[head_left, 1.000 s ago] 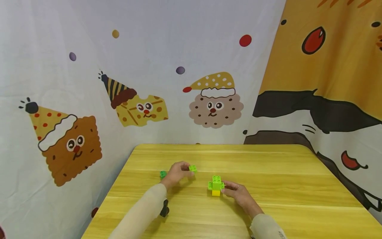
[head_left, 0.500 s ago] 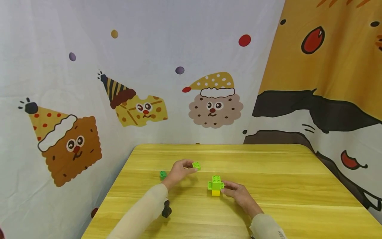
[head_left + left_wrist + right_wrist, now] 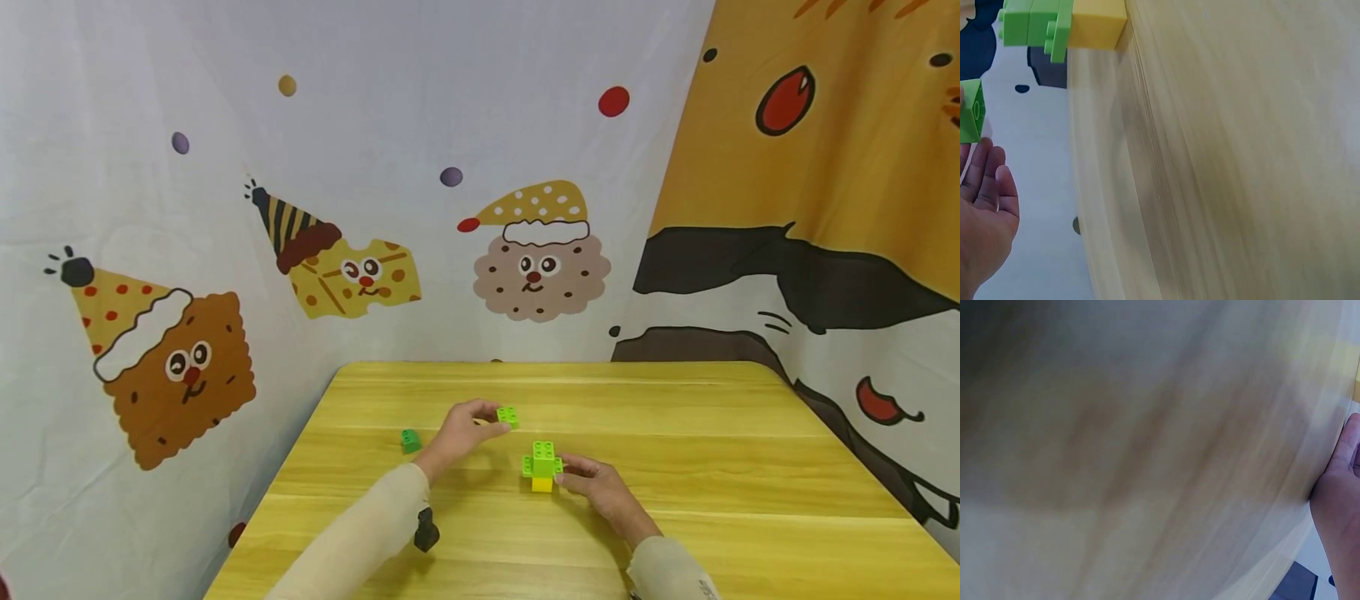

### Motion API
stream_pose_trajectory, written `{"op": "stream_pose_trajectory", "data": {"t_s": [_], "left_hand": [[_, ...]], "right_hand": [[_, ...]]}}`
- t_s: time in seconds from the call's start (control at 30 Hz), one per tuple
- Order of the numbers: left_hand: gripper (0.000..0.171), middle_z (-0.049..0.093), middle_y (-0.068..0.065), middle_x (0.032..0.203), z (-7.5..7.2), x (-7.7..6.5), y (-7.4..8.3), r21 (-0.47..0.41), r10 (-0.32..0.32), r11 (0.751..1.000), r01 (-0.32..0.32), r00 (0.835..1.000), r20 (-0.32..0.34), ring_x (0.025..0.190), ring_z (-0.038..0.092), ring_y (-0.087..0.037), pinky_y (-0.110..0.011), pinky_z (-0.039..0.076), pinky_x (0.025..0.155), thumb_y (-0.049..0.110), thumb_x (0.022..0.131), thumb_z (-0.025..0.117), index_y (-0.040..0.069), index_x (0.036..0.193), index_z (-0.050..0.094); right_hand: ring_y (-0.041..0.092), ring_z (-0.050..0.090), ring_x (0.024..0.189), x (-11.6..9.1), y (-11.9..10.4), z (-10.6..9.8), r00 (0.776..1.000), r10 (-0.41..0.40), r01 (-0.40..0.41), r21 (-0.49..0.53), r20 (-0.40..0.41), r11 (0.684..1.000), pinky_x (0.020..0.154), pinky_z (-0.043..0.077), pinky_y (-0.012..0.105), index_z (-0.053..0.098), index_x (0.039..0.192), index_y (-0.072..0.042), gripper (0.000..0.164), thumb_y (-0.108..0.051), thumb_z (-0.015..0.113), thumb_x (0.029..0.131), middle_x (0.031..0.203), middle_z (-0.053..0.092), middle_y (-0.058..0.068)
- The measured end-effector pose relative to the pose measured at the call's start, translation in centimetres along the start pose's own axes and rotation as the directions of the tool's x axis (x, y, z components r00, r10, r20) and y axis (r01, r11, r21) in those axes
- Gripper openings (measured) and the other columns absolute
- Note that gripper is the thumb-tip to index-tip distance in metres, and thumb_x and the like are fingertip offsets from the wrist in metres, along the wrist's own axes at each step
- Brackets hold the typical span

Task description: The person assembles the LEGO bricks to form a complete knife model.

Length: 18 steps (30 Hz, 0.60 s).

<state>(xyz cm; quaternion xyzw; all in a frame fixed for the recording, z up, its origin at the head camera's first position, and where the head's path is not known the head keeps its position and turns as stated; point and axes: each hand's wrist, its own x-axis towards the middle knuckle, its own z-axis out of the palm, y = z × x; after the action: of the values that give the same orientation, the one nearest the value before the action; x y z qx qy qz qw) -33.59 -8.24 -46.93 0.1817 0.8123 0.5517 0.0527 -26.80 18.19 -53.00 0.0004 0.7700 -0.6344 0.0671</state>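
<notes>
My left hand pinches a lime green toy brick between thumb and fingers, up off the table. In the left wrist view the held brick shows its hollow underside, and my remaining fingers extend below it. A toy brick stack stands upright nearer to me, lime green on top with studded side pieces and a yellow base. My right hand holds this stack at its right side, thumb in front and fingers behind. Only part of the right hand enters the right wrist view.
A darker green brick lies on the wooden table, left of my left hand. A black device hangs at my left wrist. The table's far edge meets a printed cloth backdrop.
My left hand has carried the lime green brick rightward and slightly away, bringing it closer to the stack's column. The darker green brick shows more fully. My right hand and the stack keep their place.
</notes>
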Motion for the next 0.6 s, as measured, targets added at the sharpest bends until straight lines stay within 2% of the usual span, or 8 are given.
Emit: {"op": "stream_pose_trajectory", "data": {"t_s": [0.17,0.37,0.6], "left_hand": [[0.043,0.062,-0.001,0.112,0.8,0.0,0.3,0.004,0.014,1.000,-0.014,1.000,-0.003,0.107,0.057,-0.024,-0.041,0.051,0.085,0.038,0.089,0.076,0.017,0.125,0.067],[0.036,0.065,0.002,0.109,1.4,-0.3,1.0,0.006,0.058,0.998,-0.058,0.998,-0.006,0.105,0.058,-0.023,-0.039,0.049,0.088,0.033,0.089,0.076,0.015,0.120,0.070],[0.037,0.065,0.003,0.110,2.0,-0.4,1.3,0.000,0.085,0.996,-0.085,0.996,0.012,0.108,0.057,-0.026,-0.039,0.049,0.087,0.034,0.089,0.076,0.016,0.120,0.071]], "right_hand": [[0.025,0.060,0.110,0.0,0.0,0.0,1.000,0.014,-0.014,-0.014,-0.014,1.000,0.095,0.047,0.048,0.062,0.133,-0.001,0.052,-0.025,0.075,0.089,0.122,0.065,0.012],[0.024,0.060,0.109,0.0,0.1,0.2,0.999,0.027,-0.028,-0.022,-0.039,0.999,0.095,0.047,0.048,0.064,0.131,-0.003,0.048,-0.024,0.076,0.089,0.120,0.067,0.010],[0.025,0.060,0.111,-0.1,0.0,0.0,1.000,0.018,-0.018,-0.020,-0.015,1.000,0.096,0.047,0.048,0.063,0.132,-0.003,0.050,-0.027,0.076,0.089,0.122,0.066,0.011]]}}
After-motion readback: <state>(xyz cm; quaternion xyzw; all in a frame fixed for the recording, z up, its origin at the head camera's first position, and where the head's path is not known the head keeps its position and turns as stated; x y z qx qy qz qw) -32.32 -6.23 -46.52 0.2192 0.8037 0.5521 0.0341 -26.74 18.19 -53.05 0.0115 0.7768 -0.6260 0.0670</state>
